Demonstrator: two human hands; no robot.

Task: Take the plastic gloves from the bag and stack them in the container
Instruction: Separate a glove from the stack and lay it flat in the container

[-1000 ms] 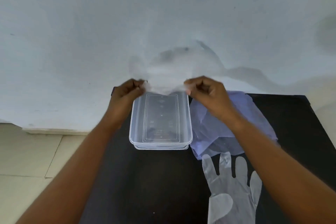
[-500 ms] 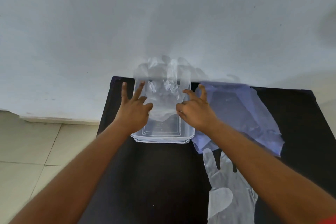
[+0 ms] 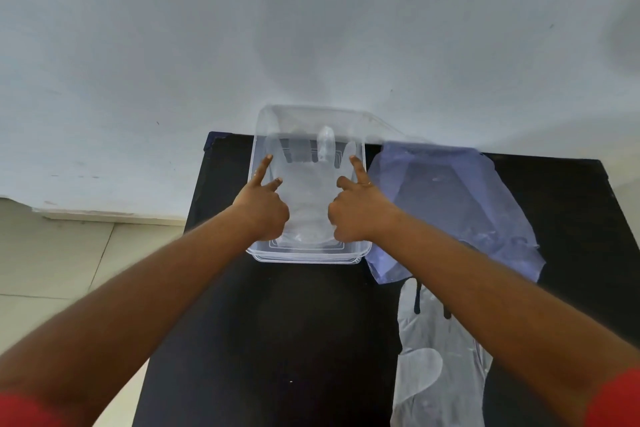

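A clear plastic container (image 3: pixel 308 255) stands at the far middle of a black table (image 3: pixel 277 340). A clear plastic glove (image 3: pixel 310 191) lies flat inside it, fingers pointing away from me. My left hand (image 3: pixel 263 206) rests over the glove's left side with two fingers stretched out and nothing gripped. My right hand (image 3: pixel 356 208) mirrors it on the right side, two fingers extended, holding nothing. A bluish translucent bag (image 3: pixel 460 208) lies right of the container. Another clear glove (image 3: pixel 433 357) lies flat on the table near me, partly under my right forearm.
A pale wall (image 3: pixel 311 28) rises directly behind the table. Beige floor tiles (image 3: pixel 69 270) show to the left of the table's edge. Red sleeves show at both lower corners.
The glove I held up by two corners came down into the container and now lies flat. Both hands let go and moved down onto it, fingers spread.
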